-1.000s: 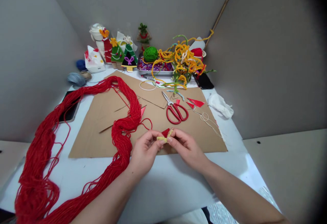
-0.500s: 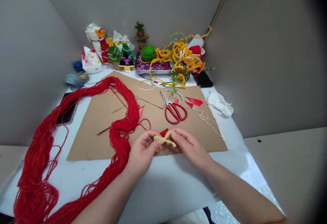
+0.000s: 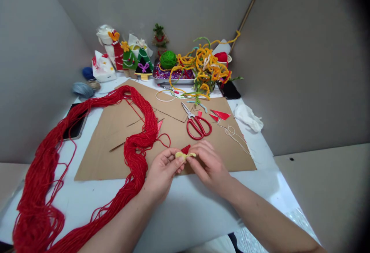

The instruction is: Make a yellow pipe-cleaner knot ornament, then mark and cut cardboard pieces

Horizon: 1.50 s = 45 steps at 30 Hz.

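Between my fingers, above the near edge of the cardboard (image 3: 98,156), is a short, fuzzy pale yellow strand (image 3: 181,155), partly folded. My left hand (image 3: 163,168) pinches its left part between thumb and fingers. The fingers of my right hand (image 3: 208,164) close on its right part. Just behind them shows a small red piece (image 3: 185,149), partly covered by my hands. Red-handled scissors (image 3: 196,122) lie on the cardboard beyond my right hand, blades slightly apart. To the left of my left hand runs a long skein of red yarn (image 3: 135,160).
Farther back stand small decorated trees (image 3: 143,65), a tray of purple beads (image 3: 173,76) with a green yarn ball (image 3: 168,59), and an orange yarn tangle (image 3: 206,64). Red triangles (image 3: 221,115) with white thread and a crumpled tissue (image 3: 248,117) lie right. Walls enclose the table.
My right fingers have moved slightly left and closer to my left hand. The yellow strand's loose ends, which stuck out before, are now drawn together and partly hidden.
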Each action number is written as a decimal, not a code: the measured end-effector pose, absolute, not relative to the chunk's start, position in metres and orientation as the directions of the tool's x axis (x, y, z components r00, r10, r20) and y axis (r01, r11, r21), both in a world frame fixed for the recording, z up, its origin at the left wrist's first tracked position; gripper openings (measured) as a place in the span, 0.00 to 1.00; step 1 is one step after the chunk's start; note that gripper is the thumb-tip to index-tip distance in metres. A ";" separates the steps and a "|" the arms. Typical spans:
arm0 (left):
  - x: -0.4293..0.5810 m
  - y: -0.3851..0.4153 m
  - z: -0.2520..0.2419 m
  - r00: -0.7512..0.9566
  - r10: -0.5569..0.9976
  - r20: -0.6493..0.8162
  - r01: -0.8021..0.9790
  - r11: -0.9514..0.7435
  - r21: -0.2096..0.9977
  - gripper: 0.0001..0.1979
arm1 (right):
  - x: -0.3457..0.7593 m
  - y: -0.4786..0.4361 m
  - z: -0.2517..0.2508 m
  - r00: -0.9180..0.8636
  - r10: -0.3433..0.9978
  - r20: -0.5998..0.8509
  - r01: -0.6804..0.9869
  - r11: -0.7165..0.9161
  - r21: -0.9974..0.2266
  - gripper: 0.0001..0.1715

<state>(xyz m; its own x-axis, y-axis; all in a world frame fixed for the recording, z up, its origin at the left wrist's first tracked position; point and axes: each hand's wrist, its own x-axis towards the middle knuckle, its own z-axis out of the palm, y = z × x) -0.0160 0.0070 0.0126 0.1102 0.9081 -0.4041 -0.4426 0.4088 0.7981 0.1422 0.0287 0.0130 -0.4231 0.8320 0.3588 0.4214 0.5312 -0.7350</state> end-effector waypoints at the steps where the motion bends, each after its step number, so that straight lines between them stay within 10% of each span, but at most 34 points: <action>1: -0.016 0.007 0.013 0.100 0.916 -0.389 -0.415 0.394 0.820 0.11 | 0.141 0.028 0.014 -0.420 0.843 0.337 0.414 0.509 -0.755 0.05; 8: -0.014 0.001 0.011 -0.046 0.977 -0.208 -0.085 0.204 0.975 0.06 | 0.135 0.025 0.015 -0.398 0.907 -0.140 0.076 -0.119 -0.990 0.09; 17: -0.033 0.001 0.006 0.206 0.857 0.472 0.315 -0.515 0.797 0.08 | 0.132 0.027 0.022 -0.651 0.629 -0.424 -0.349 -0.745 -0.569 0.11; 20: -0.029 0.004 0.004 0.137 0.872 0.471 0.299 -0.489 0.819 0.06 | 0.132 0.026 0.020 -0.584 0.703 -0.407 -0.351 -0.670 -0.654 0.11; 23: -0.020 0.006 0.003 -0.052 0.988 0.144 0.072 -0.140 0.988 0.14 | 0.133 0.024 0.019 -0.394 0.876 -0.280 -0.266 -0.400 -0.877 0.10; 28: -0.015 0.008 0.007 0.049 0.966 -0.255 -0.312 0.257 0.915 0.12 | 0.133 0.021 0.019 -0.273 0.960 -0.057 -0.092 -0.085 -0.992 0.08; 45: -0.021 0.010 0.008 -0.076 0.984 -0.161 -0.154 0.148 0.977 0.05 | 0.126 0.021 0.006 -0.331 0.936 -0.117 0.012 -0.120 -0.993 0.06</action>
<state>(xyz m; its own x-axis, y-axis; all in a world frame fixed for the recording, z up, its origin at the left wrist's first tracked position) -0.0214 0.0100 0.0084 -0.0761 0.9840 -0.1611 -0.1539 0.1481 0.9769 0.1265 0.0212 0.0062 -0.3310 0.9363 -0.1171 0.0124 -0.1198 -0.9927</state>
